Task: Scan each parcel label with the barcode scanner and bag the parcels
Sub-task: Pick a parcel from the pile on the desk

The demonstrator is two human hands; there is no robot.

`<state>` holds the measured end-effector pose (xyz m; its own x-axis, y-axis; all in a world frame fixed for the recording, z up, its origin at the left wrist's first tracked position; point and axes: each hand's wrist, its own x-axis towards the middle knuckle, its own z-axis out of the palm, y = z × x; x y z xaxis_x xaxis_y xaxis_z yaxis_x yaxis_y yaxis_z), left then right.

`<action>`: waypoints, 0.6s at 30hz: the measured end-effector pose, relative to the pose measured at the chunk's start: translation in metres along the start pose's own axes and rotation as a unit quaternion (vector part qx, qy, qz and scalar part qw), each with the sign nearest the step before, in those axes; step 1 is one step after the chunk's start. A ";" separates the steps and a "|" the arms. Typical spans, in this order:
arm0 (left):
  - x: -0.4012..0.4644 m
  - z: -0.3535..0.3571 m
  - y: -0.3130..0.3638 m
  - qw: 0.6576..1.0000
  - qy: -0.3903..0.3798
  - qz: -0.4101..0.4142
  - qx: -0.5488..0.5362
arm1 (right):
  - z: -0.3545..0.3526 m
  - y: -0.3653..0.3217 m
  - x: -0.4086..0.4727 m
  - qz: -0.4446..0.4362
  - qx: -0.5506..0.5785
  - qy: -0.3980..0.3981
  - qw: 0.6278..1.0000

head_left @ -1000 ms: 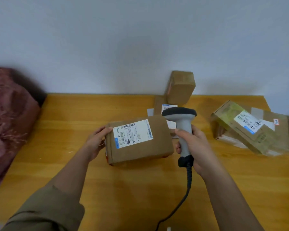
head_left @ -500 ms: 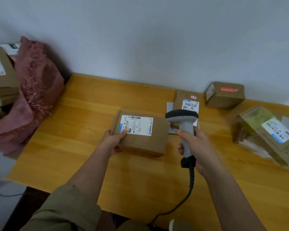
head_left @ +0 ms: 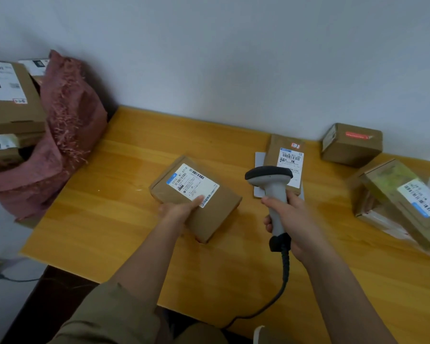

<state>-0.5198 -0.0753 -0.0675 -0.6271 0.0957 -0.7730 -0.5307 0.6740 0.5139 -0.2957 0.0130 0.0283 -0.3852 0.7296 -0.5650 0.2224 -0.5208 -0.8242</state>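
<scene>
Left hand (head_left: 181, 209) fingers pinch the labelled parcel (head_left: 196, 197); right hand (head_left: 293, 219) fingers wrap the scanner (head_left: 271, 192). Some parcels sit bagged in the red bag (head_left: 67, 135); three wait on the surface (head_left: 109, 219)

Yellow wooden table (head_left: 124, 219), three cardboard parcels (head_left: 350, 145) along its back edge.

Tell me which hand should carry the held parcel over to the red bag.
Left. The left hand already grips the parcel, and the red bag sits off the table's left end. The right hand is occupied holding the scanner.
</scene>
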 end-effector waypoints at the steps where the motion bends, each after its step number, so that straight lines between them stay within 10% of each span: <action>1: -0.002 0.005 -0.004 0.998 -0.035 -0.018 -0.039 | 0.002 0.000 0.000 0.001 -0.002 -0.001 1.000; 9: 0.001 0.010 0.000 0.982 0.052 0.177 0.034 | 0.018 -0.019 -0.003 -0.013 -0.020 -0.037 0.999; 18: -0.010 0.027 -0.020 0.995 0.022 0.096 -0.034 | 0.035 -0.043 -0.016 -0.031 -0.096 -0.106 0.989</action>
<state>-0.4875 -0.0699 -0.0795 -0.7439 0.1847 -0.6422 -0.4348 0.5960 0.6751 -0.3306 0.0079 0.0742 -0.5780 0.6380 -0.5087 0.3504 -0.3690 -0.8609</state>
